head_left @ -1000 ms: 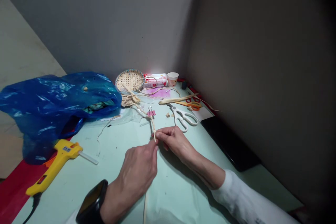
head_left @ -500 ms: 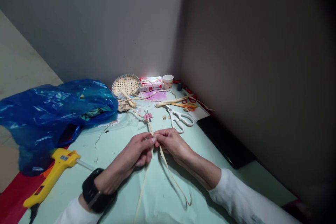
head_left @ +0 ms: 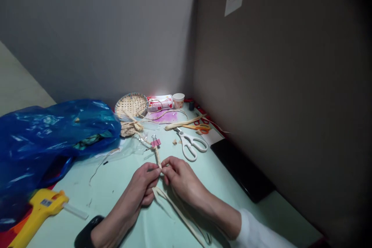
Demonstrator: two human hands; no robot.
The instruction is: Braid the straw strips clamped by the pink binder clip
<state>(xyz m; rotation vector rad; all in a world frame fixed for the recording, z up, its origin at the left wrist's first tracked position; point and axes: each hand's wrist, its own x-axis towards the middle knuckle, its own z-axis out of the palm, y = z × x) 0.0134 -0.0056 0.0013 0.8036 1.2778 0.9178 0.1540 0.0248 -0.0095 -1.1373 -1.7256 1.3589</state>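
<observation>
A pale braid of flat plant fibre (head_left: 157, 155) runs from a pink binder clip (head_left: 155, 143) toward me. My left hand (head_left: 145, 182) pinches the near end of the braid between thumb and forefinger, its other fingers curled. Right beside it, my right hand (head_left: 178, 174) grips the braid too, fingertips almost touching the left ones. Loose fibre strands (head_left: 180, 213) hang from below the hands over the pale green table top (head_left: 128, 236). The exact grip on each strand is hidden by the fingers.
White scissors (head_left: 190, 145) and orange scissors (head_left: 202, 127) lie beyond my right hand, near a black flat device (head_left: 241, 170). A blue plastic bag (head_left: 58, 135) and yellow glue gun (head_left: 43, 205) occupy the left. A woven basket (head_left: 132, 104) and paper cup (head_left: 178, 100) stand behind.
My view has tilted up and turned slightly right, so everything sits lower and further left. The loose strands have shifted, now looping out beside the left hand's fingers. Both hands still pinch the braid.
</observation>
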